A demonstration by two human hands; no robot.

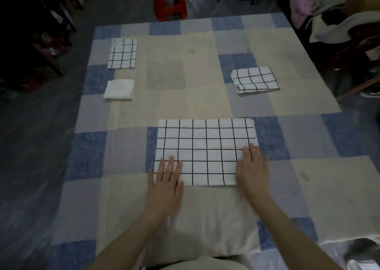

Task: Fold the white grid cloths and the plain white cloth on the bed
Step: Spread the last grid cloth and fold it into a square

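Observation:
A white grid cloth (pixel 205 146) lies folded into a wide rectangle on the bed in front of me. My left hand (pixel 165 184) rests flat on its near left corner, fingers straight. My right hand (pixel 251 171) lies flat on its near right edge, fingers straight. A smaller folded grid cloth (pixel 122 53) sits at the far left. Another folded grid cloth (pixel 255 80) sits at the right. A folded plain white cloth (pixel 119 89) lies at the left, just nearer than the far-left grid cloth.
The bed carries a blue, grey and cream patchwork cover (pixel 185 84). A red plastic stool (pixel 169 0) stands beyond the far edge. Clothes are piled on a chair (pixel 345 22) at the far right. Dark furniture (pixel 30 33) stands at the left.

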